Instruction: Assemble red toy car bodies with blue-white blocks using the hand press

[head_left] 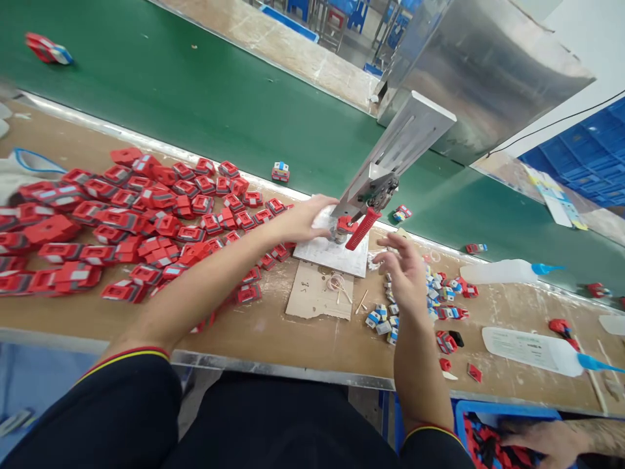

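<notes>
My left hand (308, 220) rests at the left side of a toggle clamp press (374, 189) on a pale metal base plate (349, 259). Its thumb and index finger are spread apart beside the small metal holder, and I see nothing held between them. The other fingertips are partly hidden. The clamp's red handle (364, 229) points down toward me. Right of the press, my right hand (404, 270) hovers open with loosely curled fingers and nothing in it. Below it lie small white, blue and yellow blocks (383, 319).
Many red and grey toy vehicle shells (161, 195) cover the bench's left side. Cardboard (312, 293) with cotton swabs lies before the press. White squeeze bottles (532, 348) lie at right. A green conveyor belt (219, 98) carries assembled pieces behind. Another person's hand (547, 440) reaches into a blue bin (508, 410).
</notes>
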The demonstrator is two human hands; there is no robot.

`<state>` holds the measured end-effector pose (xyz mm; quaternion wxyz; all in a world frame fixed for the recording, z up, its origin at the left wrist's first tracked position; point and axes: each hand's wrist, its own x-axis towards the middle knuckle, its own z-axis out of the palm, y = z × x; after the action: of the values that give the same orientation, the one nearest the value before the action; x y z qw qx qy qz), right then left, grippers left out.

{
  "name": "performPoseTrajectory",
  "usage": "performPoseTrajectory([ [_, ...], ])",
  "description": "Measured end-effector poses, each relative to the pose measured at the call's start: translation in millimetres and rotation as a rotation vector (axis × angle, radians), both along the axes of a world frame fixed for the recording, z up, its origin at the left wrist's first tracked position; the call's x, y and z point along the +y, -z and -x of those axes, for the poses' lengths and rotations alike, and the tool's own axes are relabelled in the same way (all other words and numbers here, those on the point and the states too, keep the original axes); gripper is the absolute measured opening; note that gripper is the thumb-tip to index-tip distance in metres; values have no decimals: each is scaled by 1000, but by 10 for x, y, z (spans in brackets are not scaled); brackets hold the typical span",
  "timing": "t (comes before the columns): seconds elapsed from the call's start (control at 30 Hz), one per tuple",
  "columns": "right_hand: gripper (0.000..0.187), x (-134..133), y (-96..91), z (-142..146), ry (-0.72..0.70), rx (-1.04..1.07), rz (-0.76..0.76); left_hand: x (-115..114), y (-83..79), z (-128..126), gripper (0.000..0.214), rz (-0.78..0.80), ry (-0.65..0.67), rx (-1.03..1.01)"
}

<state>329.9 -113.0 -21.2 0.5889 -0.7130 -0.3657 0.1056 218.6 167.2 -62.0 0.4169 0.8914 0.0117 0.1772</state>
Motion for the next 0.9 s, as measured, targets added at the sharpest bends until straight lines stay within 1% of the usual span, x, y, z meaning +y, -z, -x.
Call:
performPoseTrajectory([
  [0.07, 26, -196, -79, -38, 72, -92, -23, 249, -119, 262, 53, -118, -114, 51],
  [0.1, 21, -271, -108, -44, 67, -143, -3, 355, -170, 374, 46, -184, -172, 103],
  [0.13, 20, -324, -126, -40, 29, -194, 42, 437, -212, 464, 42, -255, -202, 175],
  [0.17, 21, -353, -130, -28, -40, -242, 108, 489, -242, 530, 40, -321, -196, 253],
  [0.23, 21, -353, -98, 12, -226, -318, 254, 504, -268, 598, 40, -435, -111, 389],
  [0.3, 18, -319, -17, 46, -359, -378, 348, 442, -260, 619, 46, -506, 30, 459],
  [0.37, 19, -303, 91, 58, -407, -426, 393, 373, -235, 626, 52, -548, 130, 464],
  [0.47, 22, -332, 247, 49, -453, -437, 426, 356, -174, 618, 47, -579, 213, 456],
  [0.53, 23, -349, 327, 52, -489, -415, 428, 407, -110, 584, 43, -576, 259, 464],
  [0.6, 19, -339, 391, 70, -501, -392, 421, 474, -29, 533, 38, -547, 285, 463],
  [0.7, 10, -285, 472, 109, -497, -376, 374, 528, 78, 493, 29, -463, 248, 380],
  [0.77, 13, -242, 523, 139, -480, -393, 327, 497, 96, 538, 27, -392, 174, 274],
  [0.83, 16, -197, 573, 175, -434, -431, 283, 396, 57, 652, 28, -285, 38, 130],
  [0.87, 17, -172, 598, 195, -403, -452, 263, 319, 24, 727, 30, -200, -47, 41],
  [0.9, 17, -146, 625, 217, -371, -475, 242, 226, -10, 804, 33, -80, -129, -59],
])
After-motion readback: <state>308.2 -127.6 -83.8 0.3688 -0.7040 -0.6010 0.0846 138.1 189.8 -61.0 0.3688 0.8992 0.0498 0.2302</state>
